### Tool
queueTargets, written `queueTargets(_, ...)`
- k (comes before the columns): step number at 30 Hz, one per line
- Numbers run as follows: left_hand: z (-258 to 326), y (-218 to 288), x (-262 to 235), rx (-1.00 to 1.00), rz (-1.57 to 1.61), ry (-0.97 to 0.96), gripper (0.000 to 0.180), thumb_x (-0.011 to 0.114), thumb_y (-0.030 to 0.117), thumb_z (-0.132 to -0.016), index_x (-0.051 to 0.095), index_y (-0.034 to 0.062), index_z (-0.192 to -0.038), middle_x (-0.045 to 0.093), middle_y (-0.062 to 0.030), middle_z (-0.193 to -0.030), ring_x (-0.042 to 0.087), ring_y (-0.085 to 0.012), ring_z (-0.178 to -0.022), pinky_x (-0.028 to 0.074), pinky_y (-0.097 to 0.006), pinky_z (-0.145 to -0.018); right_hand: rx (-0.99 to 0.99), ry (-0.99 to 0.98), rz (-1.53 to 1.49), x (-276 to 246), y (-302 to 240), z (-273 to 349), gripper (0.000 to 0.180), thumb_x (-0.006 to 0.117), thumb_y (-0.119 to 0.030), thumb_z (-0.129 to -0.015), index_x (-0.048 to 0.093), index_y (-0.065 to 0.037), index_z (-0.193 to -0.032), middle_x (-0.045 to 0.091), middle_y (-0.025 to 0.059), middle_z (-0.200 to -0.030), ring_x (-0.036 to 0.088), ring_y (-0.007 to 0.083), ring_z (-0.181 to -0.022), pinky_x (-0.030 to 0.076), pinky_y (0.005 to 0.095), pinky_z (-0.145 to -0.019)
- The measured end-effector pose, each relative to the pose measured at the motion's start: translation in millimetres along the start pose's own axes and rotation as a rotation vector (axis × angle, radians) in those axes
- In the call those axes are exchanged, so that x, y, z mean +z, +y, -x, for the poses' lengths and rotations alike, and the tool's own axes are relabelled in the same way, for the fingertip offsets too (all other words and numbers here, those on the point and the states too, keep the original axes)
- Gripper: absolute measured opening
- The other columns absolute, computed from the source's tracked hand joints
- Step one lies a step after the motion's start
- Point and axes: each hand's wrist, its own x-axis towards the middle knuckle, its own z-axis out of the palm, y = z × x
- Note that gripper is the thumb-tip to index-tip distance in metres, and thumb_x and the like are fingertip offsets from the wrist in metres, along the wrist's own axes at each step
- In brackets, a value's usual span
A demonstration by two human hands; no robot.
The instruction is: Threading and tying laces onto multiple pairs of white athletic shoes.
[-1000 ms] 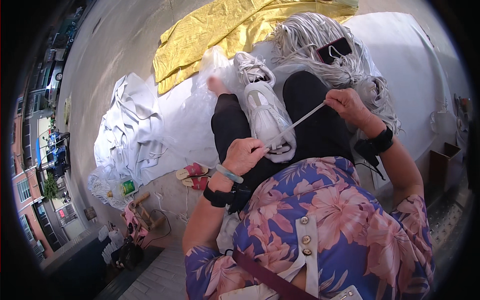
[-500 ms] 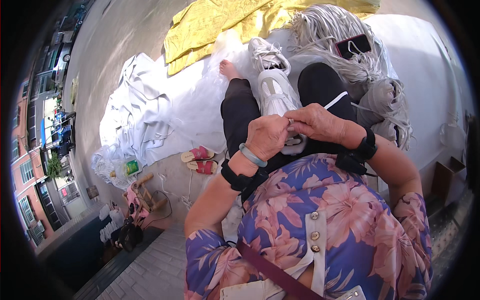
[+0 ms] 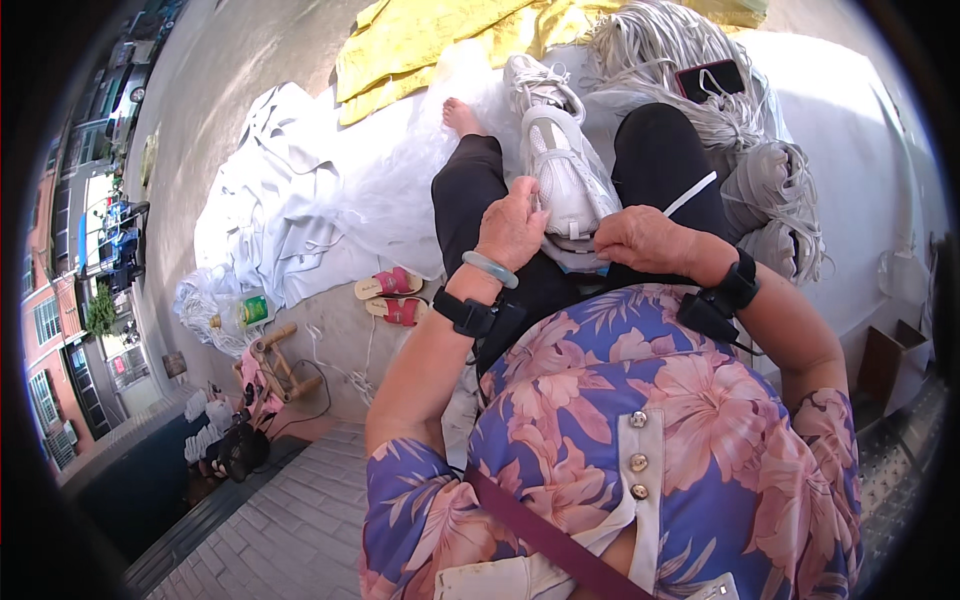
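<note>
white sneaker [image 3: 562, 178] on lap | left hand [image 3: 512, 228] grip clasps its side | right hand [image 3: 643, 238] grip pinches white lace [image 3: 690, 194]

Surroundings on the ground, seen from above.
Yellow cloth [image 3: 420, 40] at top; heaped white fabric [image 3: 270, 210] at left; pink sandals [image 3: 392, 296] beside it; grey cord bundles [image 3: 775, 200] at right; dark phone [image 3: 710, 80] on white cords [image 3: 650, 40].
</note>
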Motion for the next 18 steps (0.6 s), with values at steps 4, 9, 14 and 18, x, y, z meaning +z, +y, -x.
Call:
queueTargets(4,7,3,-1,0.014,0.008,-0.069,0.031,0.059,0.009,-0.072,0.045,0.0032,-0.099,0.051,-0.01,-0.06,0.055,-0.027,-0.056,0.043,-0.036,-0.055,0.033,-0.159,0.122,5,7,2,0.011,0.057,-0.019,-0.075,0.061,-0.008,-0.075,0.06,0.0142,-0.071,0.058,0.033,-0.073,0.045,0.0407,-0.066)
queueTargets(9,33,3,13,0.037,-0.054,-0.128,0.037,0.057,0.007,-0.07,0.042,0.0031,-0.103,0.051,-0.0092,-0.062,0.055,-0.0282,-0.06,0.044,-0.038,-0.058,0.092,-0.336,0.199,3,7,3,0.012,0.059,-0.019,-0.074,0.064,-0.008,-0.075,0.06,0.0136,-0.069,0.059,0.0311,-0.072,0.045,0.0399,-0.066)
queueTargets(14,24,13,13,0.059,-0.236,-0.148,0.03,0.054,0.007,-0.07,0.041,0.0011,-0.096,0.059,-0.021,-0.074,0.059,-0.0382,-0.068,0.047,-0.044,-0.061,0.092,-0.038,-0.31,-7,-3,-8,0.013,0.058,-0.016,-0.076,0.063,-0.005,-0.079,0.059,0.0143,-0.067,0.058,0.032,-0.066,0.045,0.0345,-0.061)
queueTargets(18,18,26,6,0.12,-0.346,-0.17,0.026,0.055,0.008,-0.07,0.042,0.0009,-0.091,0.059,-0.0193,-0.072,0.059,-0.0363,-0.063,0.048,-0.043,-0.056,0.178,0.22,-0.203,-18,13,-30,0.013,0.054,-0.012,-0.077,0.06,-0.002,-0.082,0.058,0.0163,-0.066,0.058,0.0279,-0.063,0.046,0.0338,-0.061)
